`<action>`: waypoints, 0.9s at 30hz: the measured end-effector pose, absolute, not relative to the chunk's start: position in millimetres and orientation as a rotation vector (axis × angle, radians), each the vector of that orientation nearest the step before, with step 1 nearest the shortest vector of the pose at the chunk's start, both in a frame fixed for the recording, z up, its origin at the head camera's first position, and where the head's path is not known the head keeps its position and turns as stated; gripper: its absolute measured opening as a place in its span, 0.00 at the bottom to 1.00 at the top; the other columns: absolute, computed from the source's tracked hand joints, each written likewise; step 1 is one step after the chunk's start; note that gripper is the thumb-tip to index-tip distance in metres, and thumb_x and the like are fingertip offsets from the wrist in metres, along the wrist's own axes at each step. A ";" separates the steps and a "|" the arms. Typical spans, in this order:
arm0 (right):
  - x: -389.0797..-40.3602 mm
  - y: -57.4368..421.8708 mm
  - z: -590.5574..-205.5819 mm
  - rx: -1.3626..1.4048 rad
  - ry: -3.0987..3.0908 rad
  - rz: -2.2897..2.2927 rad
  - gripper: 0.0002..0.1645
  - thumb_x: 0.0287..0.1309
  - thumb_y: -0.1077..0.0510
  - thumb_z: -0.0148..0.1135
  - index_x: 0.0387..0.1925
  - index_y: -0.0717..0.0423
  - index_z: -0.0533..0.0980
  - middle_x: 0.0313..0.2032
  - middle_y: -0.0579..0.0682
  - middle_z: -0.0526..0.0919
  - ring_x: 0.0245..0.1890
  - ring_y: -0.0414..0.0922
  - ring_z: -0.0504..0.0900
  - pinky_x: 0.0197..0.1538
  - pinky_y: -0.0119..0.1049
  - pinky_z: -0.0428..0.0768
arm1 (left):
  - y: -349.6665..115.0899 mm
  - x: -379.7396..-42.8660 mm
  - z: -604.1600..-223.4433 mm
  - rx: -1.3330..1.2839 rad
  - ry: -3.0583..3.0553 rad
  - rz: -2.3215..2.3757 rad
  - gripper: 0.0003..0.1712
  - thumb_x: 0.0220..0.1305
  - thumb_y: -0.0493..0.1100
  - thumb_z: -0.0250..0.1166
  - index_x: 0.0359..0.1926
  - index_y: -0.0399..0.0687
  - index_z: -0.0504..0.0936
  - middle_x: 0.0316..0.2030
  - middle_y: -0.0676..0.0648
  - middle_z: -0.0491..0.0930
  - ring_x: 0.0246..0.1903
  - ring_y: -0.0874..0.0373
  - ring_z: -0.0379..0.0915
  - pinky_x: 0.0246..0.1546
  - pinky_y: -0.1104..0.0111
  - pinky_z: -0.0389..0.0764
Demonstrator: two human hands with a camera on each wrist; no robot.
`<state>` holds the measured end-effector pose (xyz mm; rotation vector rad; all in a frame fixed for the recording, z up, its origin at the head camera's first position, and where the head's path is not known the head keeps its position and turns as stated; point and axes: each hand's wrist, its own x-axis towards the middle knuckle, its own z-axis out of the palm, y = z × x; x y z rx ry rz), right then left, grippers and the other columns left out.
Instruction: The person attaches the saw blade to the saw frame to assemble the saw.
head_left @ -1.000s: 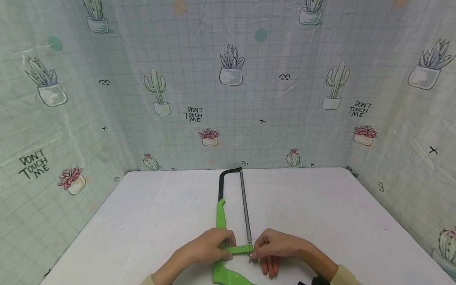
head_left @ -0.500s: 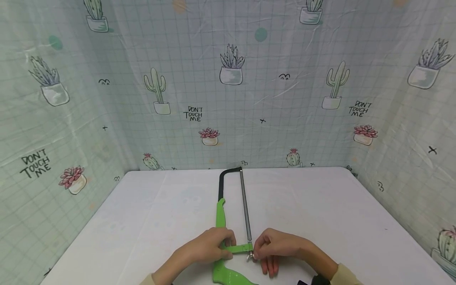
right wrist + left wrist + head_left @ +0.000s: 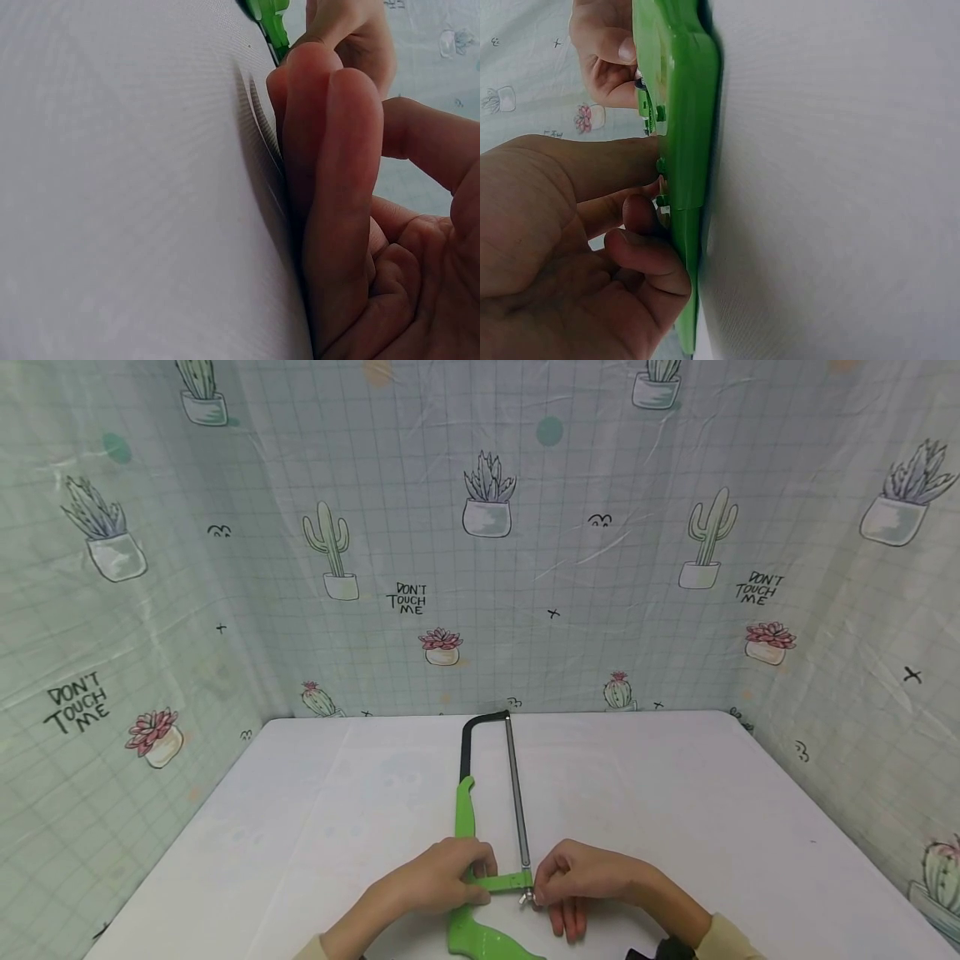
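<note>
A hacksaw [image 3: 465, 814] with a green handle and black front frame lies on the table, its tip pointing away from me. The grey blade [image 3: 517, 785] runs along its right side. My left hand [image 3: 442, 877] grips the green frame by the crosspiece [image 3: 504, 884], thumb and fingers on either side in the left wrist view. At the crosspiece's right end sits a small metal wing nut [image 3: 526, 900], pinched between the thumb and index finger of my right hand [image 3: 588, 877]. In the right wrist view, the other fingers [image 3: 349, 142] extend along the table and hide the wing nut.
The white table [image 3: 360, 793] ends at a curtain [image 3: 555, 568] printed with cacti, which also hangs along both sides. A dark object [image 3: 671, 950] shows at the bottom edge beside the right sleeve [image 3: 723, 939].
The wing nut has turned: its wings stood narrow a second ago and now spread into view. Both hands and the hacksaw stay in nearly the same place.
</note>
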<state>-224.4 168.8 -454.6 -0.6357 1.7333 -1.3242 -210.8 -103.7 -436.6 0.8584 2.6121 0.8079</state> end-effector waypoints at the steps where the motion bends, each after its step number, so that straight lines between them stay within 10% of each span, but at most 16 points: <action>1: -224.2 168.9 -454.5 -0.636 1.731 -1.326 0.10 0.67 0.60 0.60 0.41 0.64 0.83 0.21 0.46 0.84 0.17 0.33 0.83 0.24 0.27 0.81 | -103.8 -211.0 -436.9 0.859 2.613 0.805 0.10 0.58 0.44 0.75 0.41 0.57 0.84 0.34 0.62 0.79 0.36 0.70 0.71 0.40 0.71 0.75; 27: -225.0 167.9 -456.7 -0.661 1.715 -1.339 0.10 0.67 0.61 0.62 0.41 0.66 0.81 0.22 0.46 0.84 0.18 0.33 0.83 0.24 0.27 0.81 | -106.2 -212.2 -438.0 0.876 2.623 0.791 0.10 0.59 0.45 0.75 0.40 0.58 0.84 0.35 0.62 0.79 0.37 0.70 0.71 0.41 0.71 0.75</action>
